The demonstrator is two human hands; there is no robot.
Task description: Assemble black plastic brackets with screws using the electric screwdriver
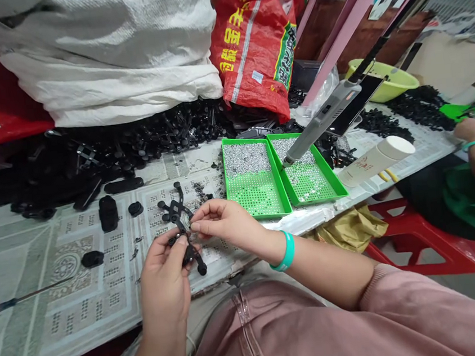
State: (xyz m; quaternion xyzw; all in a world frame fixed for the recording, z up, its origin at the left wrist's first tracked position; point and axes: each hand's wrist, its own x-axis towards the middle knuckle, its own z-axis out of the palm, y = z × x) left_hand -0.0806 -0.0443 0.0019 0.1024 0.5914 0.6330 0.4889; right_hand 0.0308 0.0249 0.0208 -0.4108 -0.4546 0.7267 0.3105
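Newspaper-covered counter (pixel 64 309), backed by white sacks (pixel 113 49) and a heap of black plastic parts (pixel 90 154). Item held: black branched plastic piece (pixel 181 229), just above the counter edge, between my two hands. My left hand (pixel 166 282) grips its lower stem from below; my right hand (pixel 225 224) pinches it at the middle from the right. I note thin arms ending in round knobs. Beside: two green trays (pixel 284 196) of small silver bits.
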